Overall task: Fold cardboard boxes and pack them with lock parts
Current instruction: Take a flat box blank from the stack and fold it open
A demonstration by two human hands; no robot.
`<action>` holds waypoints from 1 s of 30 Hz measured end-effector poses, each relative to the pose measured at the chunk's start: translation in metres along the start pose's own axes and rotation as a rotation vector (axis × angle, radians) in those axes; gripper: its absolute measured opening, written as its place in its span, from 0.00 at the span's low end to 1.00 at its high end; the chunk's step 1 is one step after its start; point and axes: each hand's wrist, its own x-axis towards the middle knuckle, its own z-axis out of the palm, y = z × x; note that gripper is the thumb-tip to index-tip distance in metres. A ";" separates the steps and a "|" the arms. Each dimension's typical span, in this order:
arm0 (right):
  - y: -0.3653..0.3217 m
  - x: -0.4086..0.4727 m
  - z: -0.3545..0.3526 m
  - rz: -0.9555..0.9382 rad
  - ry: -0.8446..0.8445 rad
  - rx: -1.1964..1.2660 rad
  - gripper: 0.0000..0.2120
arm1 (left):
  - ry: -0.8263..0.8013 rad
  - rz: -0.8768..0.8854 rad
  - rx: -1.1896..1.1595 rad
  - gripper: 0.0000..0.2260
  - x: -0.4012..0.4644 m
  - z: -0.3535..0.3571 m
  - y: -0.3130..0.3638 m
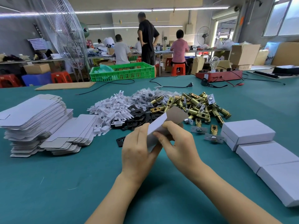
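Both hands are working a half-folded cardboard box [159, 125] just above the green tabletop [64, 183], nr its middle: left hand [139, 152] is gripping it w/ fingers curled round the left side, right hand [176, 143] is pinching the panel, thumb on top. Folded white boxes [258, 147] are sitting along the right edge, flat box blanks [37, 123] stacked twd the left edge. Further back, mid-table, white plastic pieces [113, 109], black plates [140, 117] & brass latch bolts [194, 107] are lying heaped side by side.

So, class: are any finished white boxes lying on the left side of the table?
No: the closed boxes lie right; flat blanks lie left.
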 end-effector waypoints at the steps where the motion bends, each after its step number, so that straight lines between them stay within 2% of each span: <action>1: 0.001 0.001 -0.001 -0.035 0.005 -0.017 0.02 | -0.015 0.000 -0.063 0.21 0.000 0.000 -0.001; 3: 0.005 0.004 -0.005 -0.110 0.016 -0.056 0.02 | -0.020 -0.026 -0.199 0.20 0.002 -0.002 0.001; 7: 0.010 0.006 -0.009 -0.151 0.068 -0.077 0.12 | 0.012 -0.149 -0.316 0.16 0.000 -0.001 0.007; 11: 0.013 0.007 -0.012 -0.179 0.326 -0.140 0.17 | -0.003 -0.285 -0.416 0.17 -0.002 0.001 0.009; 15: 0.010 0.009 -0.011 -0.077 0.454 -0.073 0.22 | -0.080 -0.304 -0.554 0.16 -0.003 0.003 0.018; 19: 0.008 0.011 -0.016 -0.081 0.613 -0.058 0.18 | -0.135 -0.353 -0.734 0.13 -0.005 0.004 0.025; 20: 0.011 0.013 -0.019 -0.084 0.620 -0.115 0.17 | -0.140 -0.374 -0.776 0.12 -0.004 0.004 0.026; 22: 0.016 0.015 -0.021 0.009 0.523 -0.138 0.18 | -0.161 -0.398 -0.834 0.11 -0.002 0.002 0.027; 25: 0.015 0.009 -0.010 0.367 0.260 0.212 0.24 | -0.196 -0.385 -0.860 0.11 -0.003 0.001 0.028; 27: 0.020 0.005 -0.005 0.475 0.246 0.304 0.28 | -0.234 -0.371 -0.851 0.12 -0.003 0.001 0.028; 30: 0.023 0.005 -0.006 0.459 0.281 0.287 0.36 | -0.288 -0.341 -0.827 0.14 -0.002 0.001 0.028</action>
